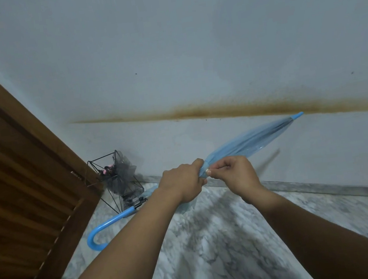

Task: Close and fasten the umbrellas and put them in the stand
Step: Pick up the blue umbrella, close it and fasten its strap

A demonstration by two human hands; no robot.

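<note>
Fastening step: your left hand (182, 184) grips folded pale-blue plastic umbrella (248, 141) mid-frame; right hand (232, 172) pinches its strap. Next: secure strap, carry to black wire stand (118, 178), centre-left.

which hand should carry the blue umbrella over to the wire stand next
Probably the left hand: it grips the folded light blue umbrella around the canopy, on the side of the black wire stand. The right hand only pinches at it.

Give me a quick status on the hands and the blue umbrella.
Left hand grips the folded blue umbrella. Right hand pinches at the canopy wrap. Wire stand by the door, path clear.
</note>
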